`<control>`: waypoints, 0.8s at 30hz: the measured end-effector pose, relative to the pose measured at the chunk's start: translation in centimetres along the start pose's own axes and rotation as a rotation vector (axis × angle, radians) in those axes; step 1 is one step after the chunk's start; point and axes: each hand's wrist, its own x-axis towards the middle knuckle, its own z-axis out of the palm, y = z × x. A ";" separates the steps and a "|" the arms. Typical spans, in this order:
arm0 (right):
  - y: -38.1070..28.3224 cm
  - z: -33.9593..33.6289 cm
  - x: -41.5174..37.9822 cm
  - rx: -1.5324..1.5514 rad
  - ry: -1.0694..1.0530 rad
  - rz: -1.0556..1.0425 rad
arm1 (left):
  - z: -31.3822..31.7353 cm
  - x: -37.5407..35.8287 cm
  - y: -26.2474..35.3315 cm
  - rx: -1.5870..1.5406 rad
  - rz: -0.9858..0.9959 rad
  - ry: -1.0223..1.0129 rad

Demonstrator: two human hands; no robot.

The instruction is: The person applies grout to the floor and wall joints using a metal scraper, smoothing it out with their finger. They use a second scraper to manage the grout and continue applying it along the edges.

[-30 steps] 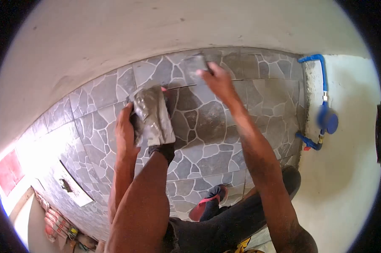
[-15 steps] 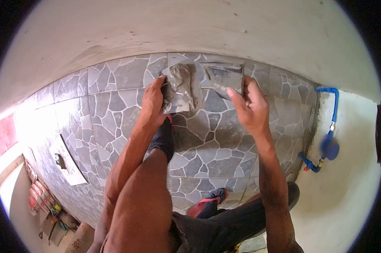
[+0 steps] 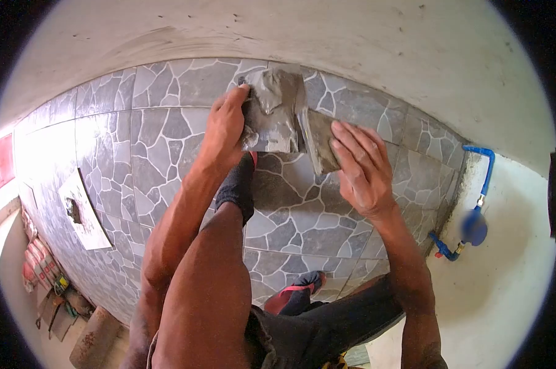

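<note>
My left hand [image 3: 225, 123] grips the left edge of a flat grey board [image 3: 275, 132] with a lump of wet mortar [image 3: 270, 89] on it. My right hand [image 3: 367, 166] holds a flat, mortar-smeared blade [image 3: 324, 141], fingers pressed on its face. The blade is tilted, and its left edge meets the board's right edge. Both pieces are held above the stone-patterned tile floor [image 3: 327, 240].
A white sheet [image 3: 90, 215] with a dark lump lies on the tiles at left. Bags [image 3: 41, 261], tools [image 3: 59, 307] and a rusty cylinder [image 3: 96, 335] stand lower left. A blue pipe [image 3: 490, 166] with a meter runs along the right wall [image 3: 505, 270].
My right hand has brought the blade left and down against the board and turned it, its fingers now over the blade's face. My left hand and the board have risen slightly in view.
</note>
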 end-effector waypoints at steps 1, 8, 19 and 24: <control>0.3 -0.6 -0.1 -0.034 -0.069 -0.015 | -0.4 0.2 -0.2 -0.009 -0.008 -0.008; 0.9 -4.8 1.0 0.106 -0.271 0.320 | -1.0 -0.7 1.3 0.086 0.107 -0.034; -0.2 -4.0 6.3 0.188 -0.246 0.346 | -0.5 0.7 1.6 0.352 0.313 -0.067; -0.7 -3.8 6.0 0.230 -0.318 0.344 | -1.3 1.5 1.0 0.323 0.118 -0.058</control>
